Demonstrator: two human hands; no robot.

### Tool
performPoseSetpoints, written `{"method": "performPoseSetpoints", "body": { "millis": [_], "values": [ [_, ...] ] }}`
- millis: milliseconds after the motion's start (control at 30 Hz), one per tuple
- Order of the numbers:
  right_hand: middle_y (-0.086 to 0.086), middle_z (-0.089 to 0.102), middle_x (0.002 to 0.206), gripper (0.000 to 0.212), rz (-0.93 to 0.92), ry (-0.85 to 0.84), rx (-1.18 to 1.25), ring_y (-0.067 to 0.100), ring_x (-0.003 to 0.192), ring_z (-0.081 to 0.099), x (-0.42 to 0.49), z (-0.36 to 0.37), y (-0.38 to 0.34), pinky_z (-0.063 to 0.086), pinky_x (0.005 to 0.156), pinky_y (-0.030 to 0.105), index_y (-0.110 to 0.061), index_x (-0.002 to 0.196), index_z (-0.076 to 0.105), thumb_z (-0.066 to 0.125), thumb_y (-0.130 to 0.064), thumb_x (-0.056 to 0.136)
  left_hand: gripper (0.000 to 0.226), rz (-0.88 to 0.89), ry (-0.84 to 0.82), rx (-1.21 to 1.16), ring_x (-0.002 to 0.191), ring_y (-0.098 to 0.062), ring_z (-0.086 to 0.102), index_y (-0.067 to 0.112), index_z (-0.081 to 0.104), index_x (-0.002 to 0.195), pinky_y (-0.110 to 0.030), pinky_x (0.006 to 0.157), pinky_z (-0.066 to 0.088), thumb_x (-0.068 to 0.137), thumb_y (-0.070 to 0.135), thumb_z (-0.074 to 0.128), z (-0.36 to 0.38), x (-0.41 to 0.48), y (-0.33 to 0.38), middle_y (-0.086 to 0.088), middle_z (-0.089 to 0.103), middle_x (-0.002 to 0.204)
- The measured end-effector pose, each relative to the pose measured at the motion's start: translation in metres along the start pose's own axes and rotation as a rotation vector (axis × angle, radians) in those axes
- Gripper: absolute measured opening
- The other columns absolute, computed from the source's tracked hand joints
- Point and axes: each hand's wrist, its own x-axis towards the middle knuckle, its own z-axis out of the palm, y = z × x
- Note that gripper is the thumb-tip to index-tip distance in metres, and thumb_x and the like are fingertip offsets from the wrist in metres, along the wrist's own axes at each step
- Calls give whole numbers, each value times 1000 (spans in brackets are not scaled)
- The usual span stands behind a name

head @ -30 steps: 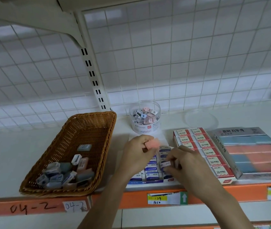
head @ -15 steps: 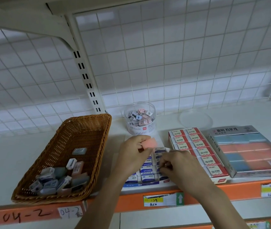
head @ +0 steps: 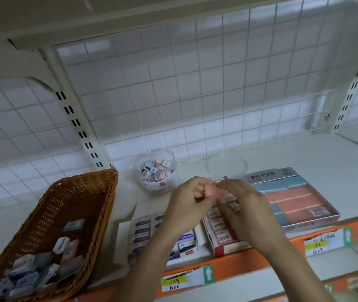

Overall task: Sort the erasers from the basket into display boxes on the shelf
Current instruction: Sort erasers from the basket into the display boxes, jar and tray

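The left hand & right hand meet at centre, fingers of both clamped on one pink eraser, prob. a hand-over so the right can drop it in the pink/blue box at 3 o'clock; the basket at 8 o'clock holds more.

A stationery shop: a white retail shelf with an orange front rail carrying handwritten price labels along the bottom of the frame, a slotted upright at left, a wire grid back panel, and open display boxes of packaged erasers.
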Motion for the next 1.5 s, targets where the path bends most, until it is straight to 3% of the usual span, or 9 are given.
{"method": "performPoseSetpoints", "body": {
  "millis": [100, 233, 333, 500, 667, 900, 1067, 1367, 1500],
  "values": [
    [-4, 68, 96, 34, 38, 23, 1, 19, 82, 64, -2, -15, 16, 35, 68, 10, -21, 100, 67, 69, -3, 71, 21, 20, -65, -36, 91, -4, 66, 36, 64, 97, -30, 89, 53, 81, 24, 73, 21, 8, 10, 10, 71, 92],
    [-5, 68, 98, 24, 151, 13, -44, 16, 82, 64, -2, -36, 39, 41, 69, 16, -19, 100, 69, 70, -9, 78, 25, 71, -140, 12, 96, 4, 62, 32, 62, 108, -23, 92, 49, 85, 26, 69, 43, 13, 23, 14, 69, 98],
    [-4, 68, 103, 20, 192, -23, -81, 15, 85, 62, -3, -51, 57, 49, 73, 23, -21, 103, 68, 65, -15, 84, 26, 143, -98, 187, 96, 10, 57, 28, 60, 116, -15, 88, 46, 90, 32, 62, 57, 17, 31, 20, 63, 103],
    [-2, 68, 106, 24, 207, -110, -116, 16, 91, 63, -5, -63, 80, 47, 78, 22, -18, 101, 70, 63, -4, 83, 24, 239, -19, 563, 110, -2, 44, 26, 61, 117, -16, 94, 34, 95, 28, 50, 73, 25, 21, 13, 58, 116],
    [0, 70, 94, 23, 136, -190, -152, 22, 86, 63, -2, -49, 90, 45, 75, 27, -17, 91, 72, 62, -1, 78, 19, 254, 8, 580, 105, -3, 42, 25, 64, 109, -21, 96, 35, 95, 28, 51, 78, 25, 12, 14, 56, 108],
    [8, 63, 80, 22, 174, -118, -147, 28, 73, 61, 0, -44, 94, 46, 66, 30, -16, 80, 75, 70, 3, 71, 17, 246, 26, 576, 100, -3, 49, 22, 66, 104, -22, 94, 38, 94, 27, 52, 78, 26, 11, 11, 62, 103],
    [11, 65, 88, 14, 134, -71, -130, 29, 85, 59, 6, -42, 69, 45, 71, 30, -12, 87, 73, 68, -6, 76, 23, 218, 68, 511, 101, -7, 57, 17, 65, 114, -26, 93, 46, 96, 20, 51, 67, 24, 18, 4, 64, 110],
    [5, 67, 83, 18, -76, -203, -10, 27, 78, 63, 23, 7, -7, 46, 75, 31, -18, 85, 70, 62, -10, 70, 23, 247, 211, 833, 101, -26, 59, 14, 68, 105, -38, 84, 48, 83, 14, 60, -5, -1, -1, -4, 65, 105],
    [3, 66, 101, 24, -142, -295, 60, 22, 96, 59, 30, 40, -49, 42, 83, 27, -20, 97, 69, 66, -8, 77, 30, 133, 218, 944, 115, -21, 51, 20, 62, 118, -38, 95, 44, 88, 18, 56, -55, -23, -16, 1, 60, 119]
  ]
}}
